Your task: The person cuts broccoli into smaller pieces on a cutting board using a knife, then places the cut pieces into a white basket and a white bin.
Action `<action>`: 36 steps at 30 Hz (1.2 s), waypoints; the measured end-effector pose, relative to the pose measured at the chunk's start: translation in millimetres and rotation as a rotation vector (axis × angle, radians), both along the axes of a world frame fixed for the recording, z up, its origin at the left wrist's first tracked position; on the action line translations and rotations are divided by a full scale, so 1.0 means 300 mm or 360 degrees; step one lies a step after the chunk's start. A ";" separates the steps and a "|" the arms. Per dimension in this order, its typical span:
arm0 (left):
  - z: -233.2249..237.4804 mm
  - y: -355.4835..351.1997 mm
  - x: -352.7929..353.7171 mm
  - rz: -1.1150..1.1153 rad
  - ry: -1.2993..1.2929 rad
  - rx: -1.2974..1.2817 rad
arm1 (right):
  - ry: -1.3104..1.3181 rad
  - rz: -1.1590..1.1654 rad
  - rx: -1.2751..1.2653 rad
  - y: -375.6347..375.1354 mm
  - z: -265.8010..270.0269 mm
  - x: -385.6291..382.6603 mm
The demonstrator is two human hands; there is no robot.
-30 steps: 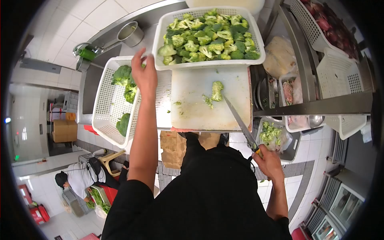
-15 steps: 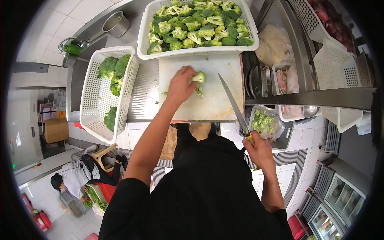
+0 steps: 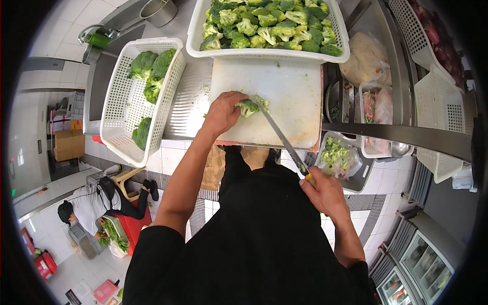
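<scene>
My left hand (image 3: pixel 224 113) is closed on a broccoli floret (image 3: pixel 247 107) over the left part of the white cutting board (image 3: pixel 290 84). A long knife (image 3: pixel 282 138) is in my right hand (image 3: pixel 326 190), fingers wrapped round its yellow handle. The blade slants up and left over the board's front edge, its tip at the floret; whether it touches is hard to tell. Small green crumbs lie beside the tip. Beyond the board, a white basket (image 3: pixel 269 52) is heaped with cut florets. To the left, another white basket (image 3: pixel 113 109) holds several larger broccoli heads.
Right of the board, a metal shelf rail (image 3: pixel 391 130) runs above containers. A tray with a bag of green trimmings (image 3: pixel 336 155) sits below right. A metal pot (image 3: pixel 159 12) stands back left. At lower left, a co-worker (image 3: pixel 91 203) bends over leafy greens (image 3: pixel 113 236).
My left hand has turned the floret and moved it slightly nearer. The knife has swung left, bringing its tip from the board's right side to the floret. The camera view has shifted.
</scene>
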State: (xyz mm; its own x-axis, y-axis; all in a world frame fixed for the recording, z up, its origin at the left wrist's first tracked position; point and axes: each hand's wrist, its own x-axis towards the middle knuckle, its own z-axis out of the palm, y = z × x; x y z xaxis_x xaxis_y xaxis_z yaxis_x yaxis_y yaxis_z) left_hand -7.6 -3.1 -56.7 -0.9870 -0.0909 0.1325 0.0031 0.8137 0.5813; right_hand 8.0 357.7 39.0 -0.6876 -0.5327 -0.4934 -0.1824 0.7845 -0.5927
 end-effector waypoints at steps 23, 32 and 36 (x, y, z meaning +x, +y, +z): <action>-0.015 0.104 0.077 0.0447 -0.0140 0.0253 | 0.0348 0.0393 0.0216 -0.085 -0.083 -0.022; 0.044 0.028 0.045 0.0199 -0.0082 0.0028 | 0.0076 0.0466 0.0208 0.028 -0.067 -0.077; -0.043 0.067 -0.043 -0.0023 -0.0221 -0.0259 | -0.0141 0.0365 0.0240 0.081 0.046 -0.105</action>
State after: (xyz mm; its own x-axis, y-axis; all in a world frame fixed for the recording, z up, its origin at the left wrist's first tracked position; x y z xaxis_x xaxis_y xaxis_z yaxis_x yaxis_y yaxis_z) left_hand -20.4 17.0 -69.6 -0.9979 -0.0648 0.0071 -0.0552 0.8972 0.4382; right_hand -23.4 382.1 52.9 -0.5084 -0.5853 -0.6316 -0.3180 0.8092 -0.4940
